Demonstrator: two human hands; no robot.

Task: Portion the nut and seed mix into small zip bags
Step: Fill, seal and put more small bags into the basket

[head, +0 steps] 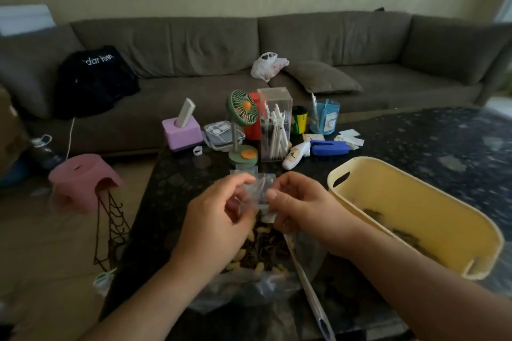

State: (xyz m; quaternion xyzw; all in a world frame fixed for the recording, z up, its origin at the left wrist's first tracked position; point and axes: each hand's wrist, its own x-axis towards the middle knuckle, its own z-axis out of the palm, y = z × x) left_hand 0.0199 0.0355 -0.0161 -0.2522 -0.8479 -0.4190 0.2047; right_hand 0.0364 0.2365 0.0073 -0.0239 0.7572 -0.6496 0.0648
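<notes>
Head view, both hands over the near edge of the dark speckled tabletop (415,141).

Left hand (219,213): fingers curled, thumb and fingertips pinching the left side of a small clear plastic zip bag (256,191). Grip tight on the bag.

Right hand (296,202): fingers curled, thumb pressed on the bag's right edge, pinching it. Both grips are closed on the same bag, hands close together with the film between them. Motion blur hides whether the bag mouth is open and what is inside it.

Directly below the hands: a large clear plastic bag (263,282) lying open on the tabletop, holding the nut and seed mix (260,252), pale peanuts in shell among dark seeds.

Right of the hands: a pale yellow oblong plastic basket (432,202), tilted in view, dark bits on its floor.

Further back: a green desk fan (243,108) and a clear acrylic pen holder (274,124).
</notes>
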